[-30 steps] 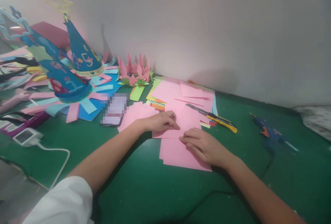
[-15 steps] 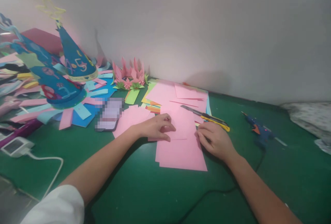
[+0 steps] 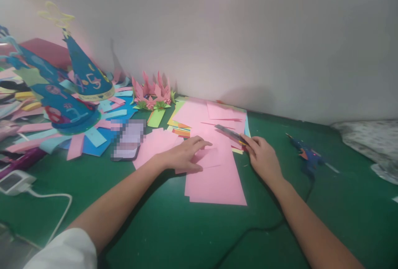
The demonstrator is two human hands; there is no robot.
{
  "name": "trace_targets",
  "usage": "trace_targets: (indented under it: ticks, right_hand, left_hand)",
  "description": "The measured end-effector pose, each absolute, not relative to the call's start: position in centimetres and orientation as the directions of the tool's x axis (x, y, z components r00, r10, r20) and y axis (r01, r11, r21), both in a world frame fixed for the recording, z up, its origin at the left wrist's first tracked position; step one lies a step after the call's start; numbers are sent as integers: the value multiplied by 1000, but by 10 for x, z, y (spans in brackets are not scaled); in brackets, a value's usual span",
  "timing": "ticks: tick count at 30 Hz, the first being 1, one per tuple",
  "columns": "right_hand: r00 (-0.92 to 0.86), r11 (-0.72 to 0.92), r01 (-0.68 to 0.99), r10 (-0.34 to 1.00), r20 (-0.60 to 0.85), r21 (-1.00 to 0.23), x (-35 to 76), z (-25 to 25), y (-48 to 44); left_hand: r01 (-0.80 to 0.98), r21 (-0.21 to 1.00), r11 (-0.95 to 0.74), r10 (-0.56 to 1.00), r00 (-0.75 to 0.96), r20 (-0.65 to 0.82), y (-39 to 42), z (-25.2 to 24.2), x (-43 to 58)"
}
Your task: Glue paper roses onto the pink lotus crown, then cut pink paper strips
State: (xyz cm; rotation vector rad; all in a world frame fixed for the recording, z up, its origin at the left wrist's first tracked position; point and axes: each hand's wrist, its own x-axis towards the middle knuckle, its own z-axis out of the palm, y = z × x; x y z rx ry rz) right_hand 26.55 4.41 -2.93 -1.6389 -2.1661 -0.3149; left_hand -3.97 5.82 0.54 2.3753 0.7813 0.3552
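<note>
My left hand (image 3: 188, 155) rests on pink paper sheets (image 3: 214, 184), its fingers apart and bent over a smaller folded pink piece (image 3: 211, 158). Fingers of my right hand (image 3: 263, 157) are closed round the handle end of a utility knife (image 3: 228, 131), which lies across the pink sheets and points to the upper left. A bit of yellow shows by my right fingertips; the rest of that yellow item is hidden. More pink paper (image 3: 192, 113) is stacked behind, over coloured sheets.
On the left stand blue cone hats (image 3: 88, 78) among paper strips, with a phone (image 3: 129, 140) beside them. A pink paper crown (image 3: 154, 93) sits near the wall. At the right lies a blue glue gun (image 3: 307, 157) with its dark cord.
My right hand has moved up from the paper's right edge and taken hold of the knife. My left hand stays on the paper. The view has shifted slightly.
</note>
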Motion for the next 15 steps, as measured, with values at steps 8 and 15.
trace_targets:
  ticks: [8,15]
  right_hand:
    - [-405,504,851,808,428,-147,260,-22,37]
    - [-508,581,798,793,336,-164,255,-18,33]
  left_hand:
    - [402,563,-722,561,816,138,56,12,-38]
    - [366,485,-794,506,841,194,60,5,-39]
